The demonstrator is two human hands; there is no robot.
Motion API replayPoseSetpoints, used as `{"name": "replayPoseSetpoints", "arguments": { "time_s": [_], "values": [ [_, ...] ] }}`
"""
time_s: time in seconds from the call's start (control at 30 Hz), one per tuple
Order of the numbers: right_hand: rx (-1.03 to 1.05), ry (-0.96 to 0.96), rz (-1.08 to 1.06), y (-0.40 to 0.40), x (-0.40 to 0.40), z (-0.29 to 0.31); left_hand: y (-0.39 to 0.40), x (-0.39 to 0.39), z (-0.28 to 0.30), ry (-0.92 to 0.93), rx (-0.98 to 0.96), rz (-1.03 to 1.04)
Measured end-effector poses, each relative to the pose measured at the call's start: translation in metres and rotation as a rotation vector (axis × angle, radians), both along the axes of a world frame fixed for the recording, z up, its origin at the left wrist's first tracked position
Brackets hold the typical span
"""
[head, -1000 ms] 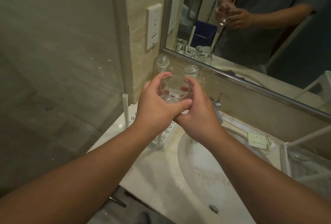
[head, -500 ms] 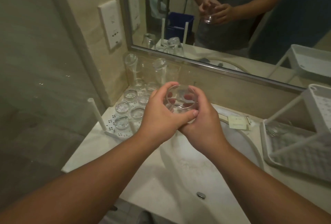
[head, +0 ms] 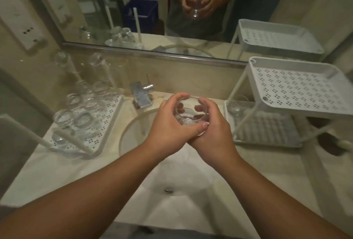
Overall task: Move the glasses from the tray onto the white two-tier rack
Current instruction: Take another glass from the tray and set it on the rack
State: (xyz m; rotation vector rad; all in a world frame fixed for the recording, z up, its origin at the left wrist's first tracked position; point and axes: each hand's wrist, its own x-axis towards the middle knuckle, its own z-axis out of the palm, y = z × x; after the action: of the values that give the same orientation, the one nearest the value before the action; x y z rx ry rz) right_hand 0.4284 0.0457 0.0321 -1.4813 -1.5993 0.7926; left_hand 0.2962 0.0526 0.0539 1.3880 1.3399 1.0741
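Observation:
A clear round glass (head: 188,111) is held upright over the sink, between both hands. My left hand (head: 168,131) wraps its near and left side, thumb across the front. My right hand (head: 214,129) cups its right side, fingers curled over the rim. On the left counter a white perforated tray (head: 107,122) carries several glasses (head: 73,119). At the right stands the white two-tier rack (head: 294,89); its top shelf is bare, and one glass (head: 236,106) sits on the back left of the lower shelf.
A chrome faucet (head: 142,95) stands behind the sink basin (head: 172,177). White posts (head: 38,139) rise from the tray's corners. A mirror (head: 172,9) spans the back wall, with a wall socket (head: 21,26) to its left.
Both hands have carried the glass rightward, away from the tray, to above the sink. The view has swung right, so the whole rack now shows.

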Motion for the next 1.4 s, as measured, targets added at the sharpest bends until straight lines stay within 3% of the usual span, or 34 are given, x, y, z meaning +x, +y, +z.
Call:
{"name": "replayPoseSetpoints", "arguments": {
  "time_s": [0.53,0.73,0.9,1.1,1.4],
  "values": [
    [-0.099,-0.027,-0.252,-0.024,0.163,-0.061,0.012,0.158,-0.048,0.19,-0.145,-0.309],
    [-0.182,-0.017,-0.35,-0.028,0.205,-0.082,0.018,0.198,-0.069,0.113,-0.32,-0.35],
    [-0.228,-0.008,-0.382,-0.027,0.228,-0.095,0.02,0.22,-0.084,0.199,-0.337,-0.355],
    [-0.249,-0.003,-0.396,-0.01,0.238,-0.106,0.027,0.232,-0.095,0.125,-0.422,-0.323],
    [-0.258,-0.03,-0.356,0.033,0.253,-0.124,0.047,0.241,-0.099,0.155,-0.427,-0.358]
  ]
}}
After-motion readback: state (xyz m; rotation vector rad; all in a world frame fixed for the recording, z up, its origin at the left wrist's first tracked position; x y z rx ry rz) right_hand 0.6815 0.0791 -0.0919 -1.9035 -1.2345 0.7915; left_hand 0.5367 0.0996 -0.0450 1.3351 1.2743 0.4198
